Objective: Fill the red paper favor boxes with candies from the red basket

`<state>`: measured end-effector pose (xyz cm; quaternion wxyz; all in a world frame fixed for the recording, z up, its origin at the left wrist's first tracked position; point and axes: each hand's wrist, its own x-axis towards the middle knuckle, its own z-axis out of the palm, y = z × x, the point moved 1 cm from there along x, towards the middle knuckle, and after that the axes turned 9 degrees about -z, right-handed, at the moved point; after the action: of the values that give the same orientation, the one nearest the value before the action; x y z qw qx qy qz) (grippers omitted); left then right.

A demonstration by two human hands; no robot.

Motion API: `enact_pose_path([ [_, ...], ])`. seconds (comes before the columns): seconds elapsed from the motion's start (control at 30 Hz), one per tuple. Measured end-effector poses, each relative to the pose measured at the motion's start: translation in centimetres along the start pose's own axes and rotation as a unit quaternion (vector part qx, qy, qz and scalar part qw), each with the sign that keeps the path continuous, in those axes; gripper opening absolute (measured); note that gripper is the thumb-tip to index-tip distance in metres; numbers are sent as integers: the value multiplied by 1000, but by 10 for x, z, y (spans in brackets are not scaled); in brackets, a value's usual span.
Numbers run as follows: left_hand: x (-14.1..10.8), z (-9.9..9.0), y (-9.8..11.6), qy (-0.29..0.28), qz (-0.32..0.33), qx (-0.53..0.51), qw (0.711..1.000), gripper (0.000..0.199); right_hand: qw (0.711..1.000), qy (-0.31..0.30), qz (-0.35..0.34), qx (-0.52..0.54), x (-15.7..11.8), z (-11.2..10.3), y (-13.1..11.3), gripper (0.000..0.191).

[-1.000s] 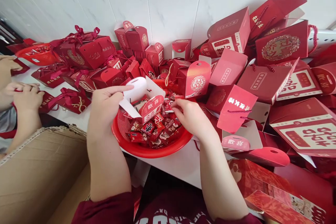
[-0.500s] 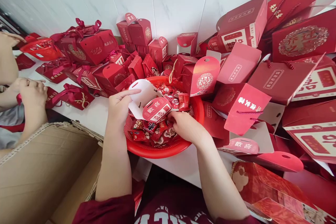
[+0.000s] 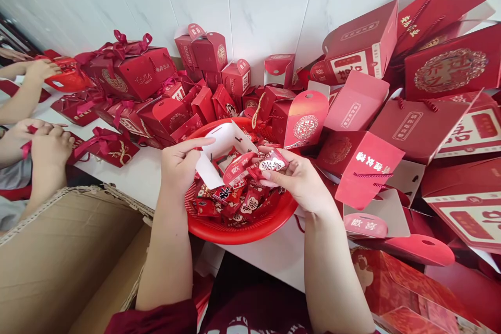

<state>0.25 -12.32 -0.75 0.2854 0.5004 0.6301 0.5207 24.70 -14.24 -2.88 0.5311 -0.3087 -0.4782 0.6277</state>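
My left hand [image 3: 180, 165] grips the side of an unfolded red gift box [image 3: 213, 175], its white inside and open flaps facing up. The box is tilted over a red plastic basket [image 3: 250, 235]. My right hand [image 3: 299, 180] pinches a red-wrapped candy [image 3: 274, 160] between thumb and fingers, at the right of the box's mouth. More wrapped candies [image 3: 245, 203] in red wrappers lie in the basket under both hands. Part of the box's front flap is hidden behind the held candy.
Open red gift boxes [image 3: 360, 162] crowd the right side. Closed, ribboned boxes [image 3: 129, 70] stand at the back left along the tiled wall. A cardboard carton [image 3: 70, 250] sits at the lower left. Other people's hands [image 3: 50, 151] work at the far left, near another red basket [image 3: 68, 75].
My right hand has come up out of the candies with a wrapped candy in its fingers, beside the box. The box has tipped slightly. A co-worker's hand now reaches to the far basket.
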Motion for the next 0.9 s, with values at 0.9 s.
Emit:
enact_pose_path([
  [0.9,-7,4,-1,-228,200,82,949,45,909,144,-225,-319,-13,22,-39,31],
])
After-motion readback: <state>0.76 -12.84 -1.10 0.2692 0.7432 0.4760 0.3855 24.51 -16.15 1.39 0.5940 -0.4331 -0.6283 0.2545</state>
